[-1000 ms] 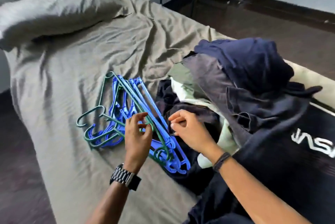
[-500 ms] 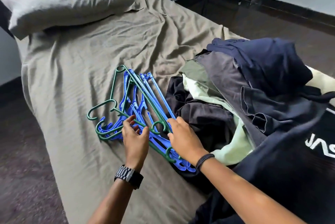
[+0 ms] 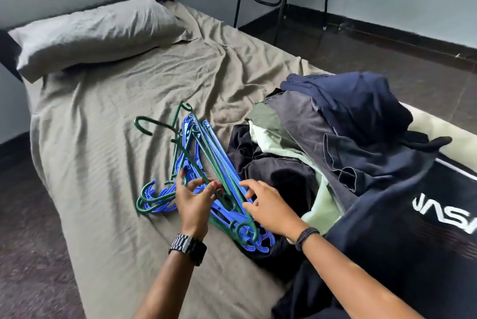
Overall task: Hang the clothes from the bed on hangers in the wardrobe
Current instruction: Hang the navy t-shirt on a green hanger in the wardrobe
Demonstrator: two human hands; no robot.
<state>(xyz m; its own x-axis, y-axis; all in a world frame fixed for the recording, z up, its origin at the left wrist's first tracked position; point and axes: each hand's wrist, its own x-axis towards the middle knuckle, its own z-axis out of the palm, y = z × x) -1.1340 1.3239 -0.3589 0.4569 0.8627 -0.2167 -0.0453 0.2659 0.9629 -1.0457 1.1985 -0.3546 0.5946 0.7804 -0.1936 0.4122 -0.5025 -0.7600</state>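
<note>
Here the blue and green hangers (image 3: 206, 161) lie far-left to near-right, hooks leftward; left hand (image 3: 195, 200) pinches one green bar, right hand (image 3: 268, 205) rests spread on them.

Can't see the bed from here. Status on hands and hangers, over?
Left hand pinching a green hanger in the hanger pile. Right hand open, fingertips on it. Clothes heap untouched. Nothing blocking.

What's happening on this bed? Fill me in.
A person is sorting a tangle of green and blue hangers on the bed. The left hand pinches a green hanger's bar, lifting it from the pile, while the right hand rests open on the blue ones. The heap of clothes beside them lies unhung, and a pillow sits at the head.
</note>
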